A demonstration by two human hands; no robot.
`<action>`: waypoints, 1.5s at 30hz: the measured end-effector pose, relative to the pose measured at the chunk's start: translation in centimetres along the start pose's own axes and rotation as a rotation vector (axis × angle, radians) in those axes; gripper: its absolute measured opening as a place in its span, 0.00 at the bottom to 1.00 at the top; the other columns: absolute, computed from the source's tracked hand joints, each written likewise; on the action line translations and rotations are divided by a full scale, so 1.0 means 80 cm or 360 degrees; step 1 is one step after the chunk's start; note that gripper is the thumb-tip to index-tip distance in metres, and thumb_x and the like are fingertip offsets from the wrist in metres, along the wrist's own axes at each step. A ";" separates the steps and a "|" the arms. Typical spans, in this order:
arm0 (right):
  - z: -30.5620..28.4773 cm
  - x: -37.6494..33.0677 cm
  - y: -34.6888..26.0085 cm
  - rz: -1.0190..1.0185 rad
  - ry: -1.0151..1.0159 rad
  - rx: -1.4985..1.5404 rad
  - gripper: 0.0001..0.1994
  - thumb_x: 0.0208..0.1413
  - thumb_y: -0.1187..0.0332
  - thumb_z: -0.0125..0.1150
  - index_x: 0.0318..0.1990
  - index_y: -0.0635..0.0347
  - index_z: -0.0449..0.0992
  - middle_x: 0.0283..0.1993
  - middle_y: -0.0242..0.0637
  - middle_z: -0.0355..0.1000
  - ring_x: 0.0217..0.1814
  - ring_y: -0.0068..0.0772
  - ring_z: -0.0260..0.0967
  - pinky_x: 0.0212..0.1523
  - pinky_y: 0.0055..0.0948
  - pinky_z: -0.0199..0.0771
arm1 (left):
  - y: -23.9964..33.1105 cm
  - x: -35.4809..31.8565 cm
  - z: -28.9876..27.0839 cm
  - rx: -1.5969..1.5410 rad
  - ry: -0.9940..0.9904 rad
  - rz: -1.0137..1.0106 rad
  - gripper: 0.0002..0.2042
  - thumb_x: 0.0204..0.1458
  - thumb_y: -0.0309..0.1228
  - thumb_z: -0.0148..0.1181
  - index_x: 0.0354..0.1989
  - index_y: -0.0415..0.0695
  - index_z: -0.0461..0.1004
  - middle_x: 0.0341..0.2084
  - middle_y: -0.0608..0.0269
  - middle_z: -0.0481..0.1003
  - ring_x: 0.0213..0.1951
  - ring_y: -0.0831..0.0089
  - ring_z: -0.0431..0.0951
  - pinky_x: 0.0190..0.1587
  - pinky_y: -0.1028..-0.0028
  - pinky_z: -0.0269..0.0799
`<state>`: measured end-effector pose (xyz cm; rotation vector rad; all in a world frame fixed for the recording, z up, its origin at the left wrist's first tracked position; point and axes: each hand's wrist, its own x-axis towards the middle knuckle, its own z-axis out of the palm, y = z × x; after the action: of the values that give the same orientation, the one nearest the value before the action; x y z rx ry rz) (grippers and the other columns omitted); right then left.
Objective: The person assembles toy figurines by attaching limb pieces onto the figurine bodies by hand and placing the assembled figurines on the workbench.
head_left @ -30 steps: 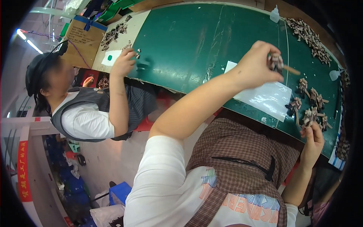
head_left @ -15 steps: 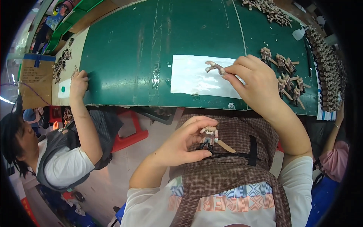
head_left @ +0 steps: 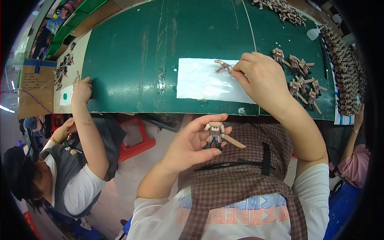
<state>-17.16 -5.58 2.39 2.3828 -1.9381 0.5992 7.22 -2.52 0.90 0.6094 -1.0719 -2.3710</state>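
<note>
Low over my lap, my left hand [head_left: 187, 145] is closed around a small toy figurine [head_left: 215, 134] with a brown torso, grey trousers and dark boots. From its side juts a flat tan blade-shaped piece [head_left: 235, 142]. I cannot make out a head on it. Between thumb and fingertips, my right hand [head_left: 262, 80] pinches a small brown and beige figurine part [head_left: 222, 66], curved like an arm. That part is over the far edge of a white sheet [head_left: 200, 85] on the green table; whether it touches the sheet I cannot tell.
Several figurines with tan blades [head_left: 300, 66] lie right of my right hand. Beyond them stand dense rows of figurines [head_left: 349, 76] and a white squeeze bottle [head_left: 314, 33]. More parts are heaped at the far right [head_left: 284, 11]. At left, a co-worker's hand [head_left: 82, 91] rests by the table's edge.
My right hand has shifted slightly left with the part, which now looks turned. My left hand has moved a little left with the figurine. The co-worker's head has bent lower.
</note>
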 end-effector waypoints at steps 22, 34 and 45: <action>-0.039 -0.110 -0.011 -0.0354 0.0406 0.1019 0.11 0.40 0.74 0.71 0.35 0.57 0.79 0.40 0.35 0.76 0.35 0.35 0.75 0.31 0.28 0.73 | 0.000 0.027 0.046 0.0286 0.0146 0.0188 0.40 0.45 0.12 0.66 0.68 0.39 0.53 0.63 0.55 0.59 0.63 0.63 0.64 0.58 0.66 0.73; -0.041 -0.123 -0.007 -0.0413 0.0466 0.0979 0.12 0.39 0.75 0.70 0.35 0.60 0.79 0.40 0.37 0.76 0.33 0.34 0.74 0.31 0.28 0.72 | -0.008 0.025 0.066 0.0271 0.0226 0.0255 0.45 0.38 0.26 0.75 0.66 0.34 0.54 0.64 0.46 0.60 0.63 0.56 0.65 0.62 0.59 0.66; -0.052 -0.116 -0.019 -0.0421 0.0456 0.0977 0.11 0.41 0.75 0.68 0.36 0.62 0.80 0.38 0.39 0.76 0.33 0.35 0.76 0.29 0.28 0.74 | -0.027 0.036 0.044 0.0106 0.0075 0.0553 0.24 0.60 0.30 0.56 0.62 0.33 0.62 0.58 0.44 0.68 0.59 0.57 0.70 0.61 0.61 0.67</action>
<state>-18.39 4.51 3.83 2.5963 -1.4287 1.5941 2.47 -0.94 0.75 0.4564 -1.1374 -2.0203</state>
